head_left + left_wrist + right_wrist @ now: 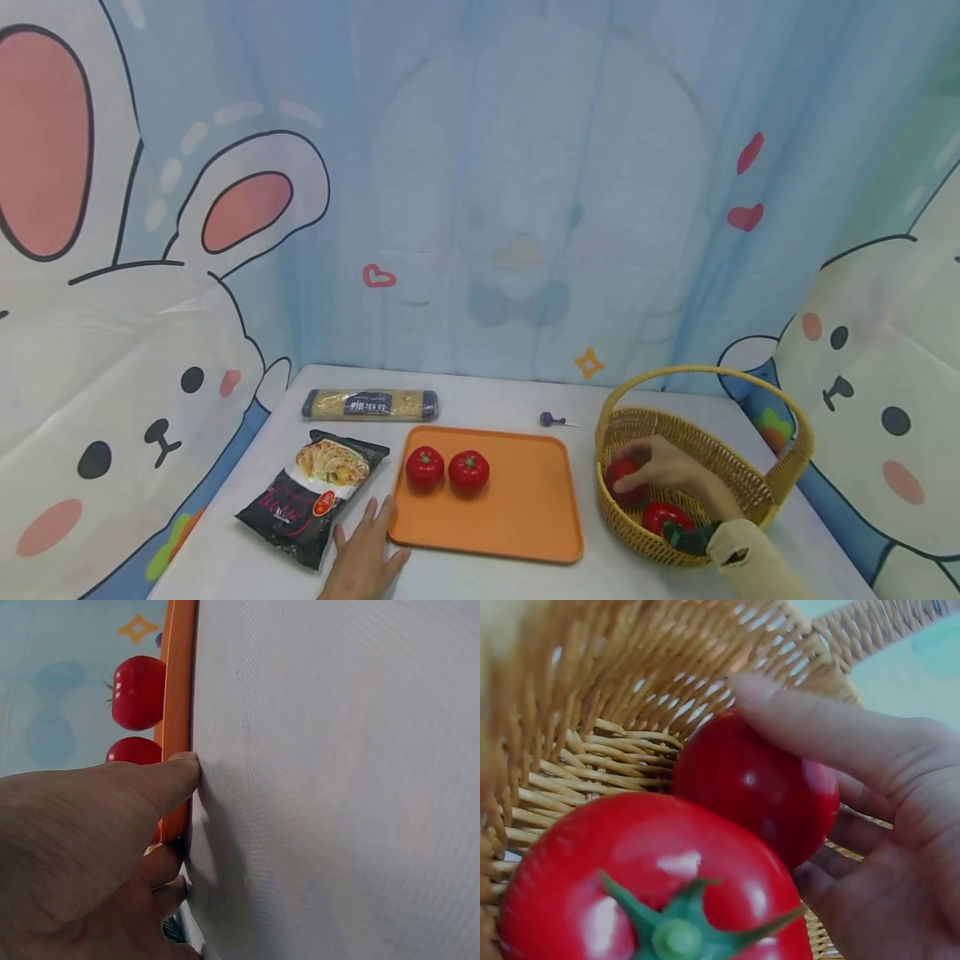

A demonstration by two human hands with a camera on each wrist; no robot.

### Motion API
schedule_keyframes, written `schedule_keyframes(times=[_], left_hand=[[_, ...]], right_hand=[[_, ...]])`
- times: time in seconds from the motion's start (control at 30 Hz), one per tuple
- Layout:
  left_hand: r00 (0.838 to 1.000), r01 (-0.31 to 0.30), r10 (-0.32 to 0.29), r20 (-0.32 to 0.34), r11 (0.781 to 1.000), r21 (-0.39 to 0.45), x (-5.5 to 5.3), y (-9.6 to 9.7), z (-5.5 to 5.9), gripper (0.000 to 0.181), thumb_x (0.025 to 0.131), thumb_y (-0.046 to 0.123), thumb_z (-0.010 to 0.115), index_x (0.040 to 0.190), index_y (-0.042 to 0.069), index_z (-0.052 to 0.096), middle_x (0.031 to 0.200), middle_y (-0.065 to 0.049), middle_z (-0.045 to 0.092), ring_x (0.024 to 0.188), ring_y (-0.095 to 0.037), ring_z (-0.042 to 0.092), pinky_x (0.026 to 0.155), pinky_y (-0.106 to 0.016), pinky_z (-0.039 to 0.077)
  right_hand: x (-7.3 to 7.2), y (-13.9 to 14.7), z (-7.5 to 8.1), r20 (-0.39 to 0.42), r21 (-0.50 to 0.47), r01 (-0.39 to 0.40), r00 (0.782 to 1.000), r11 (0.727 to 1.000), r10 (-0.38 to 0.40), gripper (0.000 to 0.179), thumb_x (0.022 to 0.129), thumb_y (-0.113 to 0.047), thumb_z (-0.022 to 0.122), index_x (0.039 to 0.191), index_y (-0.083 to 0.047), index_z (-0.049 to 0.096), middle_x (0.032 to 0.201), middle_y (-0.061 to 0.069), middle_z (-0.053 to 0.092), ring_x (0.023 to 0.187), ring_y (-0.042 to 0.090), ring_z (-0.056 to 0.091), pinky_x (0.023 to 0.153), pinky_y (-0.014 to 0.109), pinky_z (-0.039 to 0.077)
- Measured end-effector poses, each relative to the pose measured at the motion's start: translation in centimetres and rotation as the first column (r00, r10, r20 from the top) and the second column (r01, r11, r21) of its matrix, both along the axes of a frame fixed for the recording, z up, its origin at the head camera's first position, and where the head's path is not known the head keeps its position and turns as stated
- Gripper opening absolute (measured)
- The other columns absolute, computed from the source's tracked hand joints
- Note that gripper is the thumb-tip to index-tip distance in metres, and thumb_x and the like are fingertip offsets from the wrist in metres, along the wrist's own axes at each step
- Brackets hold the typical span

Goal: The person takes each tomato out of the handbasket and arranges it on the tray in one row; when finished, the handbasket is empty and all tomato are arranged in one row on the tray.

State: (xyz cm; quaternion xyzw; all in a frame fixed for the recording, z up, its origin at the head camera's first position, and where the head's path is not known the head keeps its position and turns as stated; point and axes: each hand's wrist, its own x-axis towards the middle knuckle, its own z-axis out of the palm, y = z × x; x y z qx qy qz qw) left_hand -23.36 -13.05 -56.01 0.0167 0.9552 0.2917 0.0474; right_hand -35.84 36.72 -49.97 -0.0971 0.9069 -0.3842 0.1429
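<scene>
My right hand [656,465] reaches into a wicker basket [712,429] and holds a smooth red tomato [757,787], thumb on one side and fingers on the other. Beside it in the basket lies another tomato [652,862] with a green stem. On the left, my left hand [363,554] has its fingers spread at the near left corner of the orange tray [525,517]; in the left wrist view the thumb touches the tray's edge. Two tomatoes, a left one [424,468] and a right one [468,473], sit on the tray's left half.
Left of the tray lies a black noodle packet [311,500]. Behind it is a long pack of pasta [371,405]. A small purple lollipop [552,419] rests between tray and basket. The basket's tall handle [795,417] arches over it. A printed curtain hangs behind the white table.
</scene>
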Motion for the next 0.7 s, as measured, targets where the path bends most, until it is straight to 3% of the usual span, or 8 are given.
schedule_keyframes(times=[0.37,0.57,0.7], left_hand=[[1.000,-0.002,0.002,-0.007,1.000,-0.010,0.1,0.0,0.1,0.081,0.090,0.024,0.087,0.155,-0.006,0.050,0.158,-0.030,0.052,0.153,-0.051,0.039,0.116,-0.090,0.013],[1.000,-0.001,0.000,-0.018,1.000,-0.014,0.2,-0.1,0.0,0.081,0.090,0.024,0.087,0.155,-0.006,0.050,0.158,-0.030,0.052,0.153,-0.051,0.039,0.116,-0.090,0.014],[1.000,-0.004,0.004,-0.017,1.000,-0.007,0.2,0.1,-0.1,0.081,0.089,0.023,0.087,0.155,-0.006,0.050,0.157,-0.030,0.052,0.153,-0.051,0.039,0.116,-0.090,0.014]], right_hand=[[0.4,-0.4,1.7,-0.018,0.133,0.022,1.000,0.991,-0.020,0.049,0.077,-0.011,0.095,0.117,0.005,0.072,0.109,0.010,0.073,0.101,0.026,0.067,0.086,0.044,0.064],[0.2,-0.6,1.4,-0.053,-0.027,0.013,0.999,1.000,-0.014,0.061,0.080,-0.002,0.088,0.136,0.010,0.066,0.128,0.026,0.069,0.110,0.035,0.069,0.087,0.047,0.066],[0.1,-0.6,0.8,-0.111,-0.081,0.020,0.993,0.997,-0.029,0.051,0.084,-0.006,0.089,0.129,0.008,0.071,0.127,0.024,0.071,0.114,0.037,0.067,0.088,0.047,0.065]])
